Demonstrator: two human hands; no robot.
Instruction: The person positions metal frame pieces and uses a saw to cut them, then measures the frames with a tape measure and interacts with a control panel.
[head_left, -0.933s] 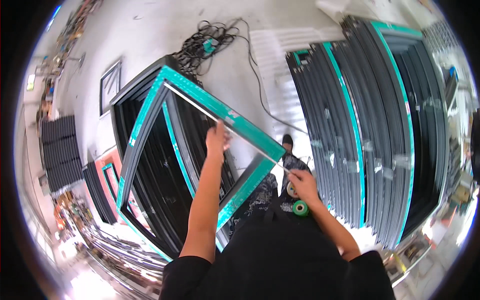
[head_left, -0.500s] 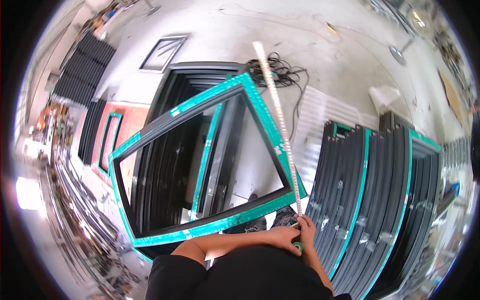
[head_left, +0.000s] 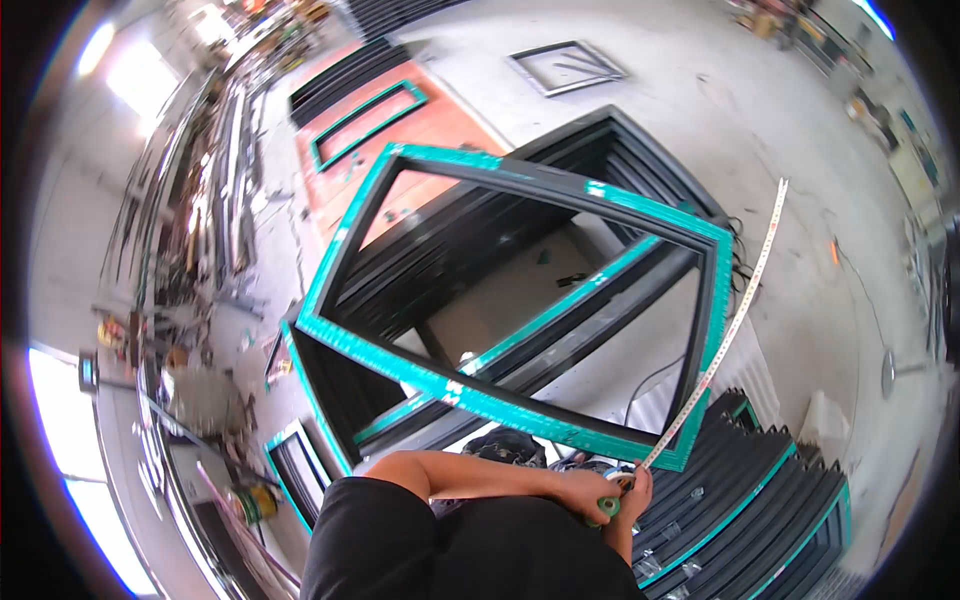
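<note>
My left hand [head_left: 588, 494] is closed round a small green round thing [head_left: 608, 506], probably the tape measure's case; the fingers partly hide it. Beside it, my right hand [head_left: 636, 492] pinches the near end of the tape measure's pale blade [head_left: 740, 312]. The blade stretches far right, along the right side of a rectangular frame [head_left: 515, 408] and beyond its far right corner. This dark frame, edged in green film, lies aslant on top of other dark frames [head_left: 640, 150]. Both hands are just off its near right corner.
Stacked dark frames [head_left: 720, 480] stand at the lower right. A green-edged frame [head_left: 368, 125] lies on a reddish board [head_left: 440, 105] at the far left. A grey frame [head_left: 565, 68] rests on the floor beyond. Long metal profiles [head_left: 200, 190] line the left wall.
The view has swung to the left, so the frames appear turned and shifted. My hands remain together at the near end of the blade, which still runs out along the frame's right side.
</note>
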